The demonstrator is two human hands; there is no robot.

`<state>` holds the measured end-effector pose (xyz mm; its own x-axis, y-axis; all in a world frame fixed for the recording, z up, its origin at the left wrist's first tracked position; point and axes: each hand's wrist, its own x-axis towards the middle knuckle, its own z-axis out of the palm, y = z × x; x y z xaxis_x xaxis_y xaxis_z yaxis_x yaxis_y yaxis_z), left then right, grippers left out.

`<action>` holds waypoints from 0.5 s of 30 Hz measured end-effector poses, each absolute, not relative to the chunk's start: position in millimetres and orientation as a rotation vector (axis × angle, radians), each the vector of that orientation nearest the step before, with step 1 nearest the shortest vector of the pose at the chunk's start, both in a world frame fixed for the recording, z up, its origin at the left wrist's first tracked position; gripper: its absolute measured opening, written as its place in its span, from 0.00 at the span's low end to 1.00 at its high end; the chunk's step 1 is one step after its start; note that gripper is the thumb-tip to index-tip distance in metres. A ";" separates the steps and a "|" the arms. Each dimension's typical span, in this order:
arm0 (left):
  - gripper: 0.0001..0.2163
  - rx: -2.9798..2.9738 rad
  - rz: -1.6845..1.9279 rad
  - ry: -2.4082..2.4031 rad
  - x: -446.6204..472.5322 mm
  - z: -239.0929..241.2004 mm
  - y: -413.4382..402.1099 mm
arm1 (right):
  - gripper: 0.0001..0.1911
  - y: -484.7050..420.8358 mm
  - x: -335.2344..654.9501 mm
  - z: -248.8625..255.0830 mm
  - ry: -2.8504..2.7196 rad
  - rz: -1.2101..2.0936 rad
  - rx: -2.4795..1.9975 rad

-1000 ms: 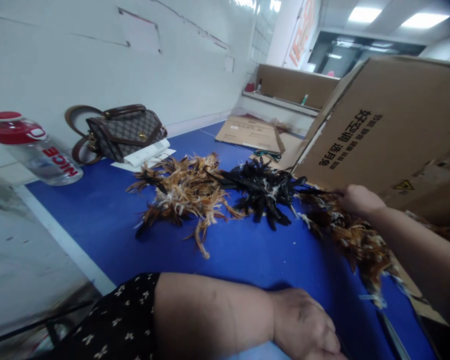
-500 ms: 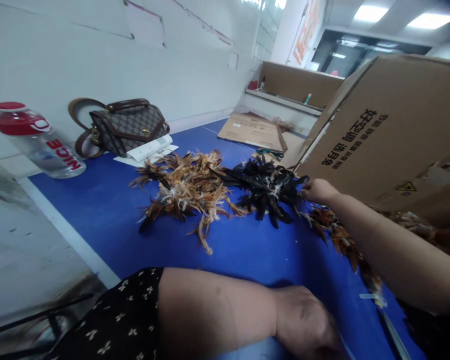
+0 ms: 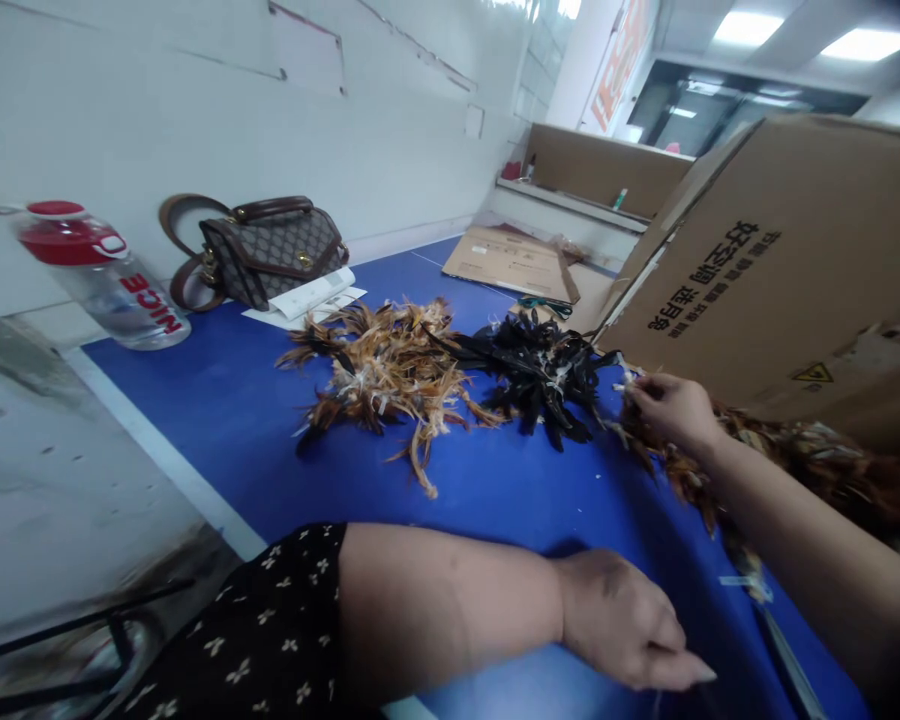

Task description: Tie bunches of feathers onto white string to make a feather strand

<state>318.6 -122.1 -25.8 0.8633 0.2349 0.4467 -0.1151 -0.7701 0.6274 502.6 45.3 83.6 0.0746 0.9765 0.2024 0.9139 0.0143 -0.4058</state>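
My right hand (image 3: 675,408) is closed in a pinch on a small feather (image 3: 624,382) with a whitish base, beside the black feather pile (image 3: 544,370). Below it, a row of brown and black feathers (image 3: 690,480) runs along the table toward a pale strip at its lower end. Low in the view, my left hand (image 3: 626,620) hangs over the table's near part, its thumb and fingers pressed together. What lies between those fingertips, if anything, is too small to make out. To the left spreads a pile of golden-brown feathers (image 3: 397,365).
A large cardboard box (image 3: 795,270) stands along the right side. Flat cardboard (image 3: 510,262) and dark-green-handled scissors (image 3: 544,306) lie at the back. A handbag (image 3: 274,250), papers (image 3: 307,297) and a water bottle (image 3: 112,280) stand near the wall.
My right hand has moved slightly right and down from the black pile's edge, with the whitish feather base now showing at its fingertips. My left hand has risen a little, revealing its pinched fingers.
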 end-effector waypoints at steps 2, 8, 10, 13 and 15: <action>0.31 2.189 0.806 0.168 314.9 -25.3 -118.8 | 0.30 2.9 495.9 91.0 -1.813 0.290 -1.806; 0.23 1.419 1.207 0.663 298.4 -15.6 -114.4 | 0.33 -118.9 471.9 70.3 -1.604 0.500 -1.605; 0.25 1.234 1.184 0.739 295.9 -14.7 -112.8 | 0.31 -144.4 466.1 55.1 -1.440 0.621 -1.544; 0.32 1.066 1.167 0.780 295.0 -15.7 -110.1 | 0.30 -167.8 459.7 33.1 -1.304 0.700 -1.496; 0.34 1.055 1.132 0.757 294.1 -15.5 -110.0 | 0.29 -176.4 456.5 21.5 -1.262 0.720 -1.484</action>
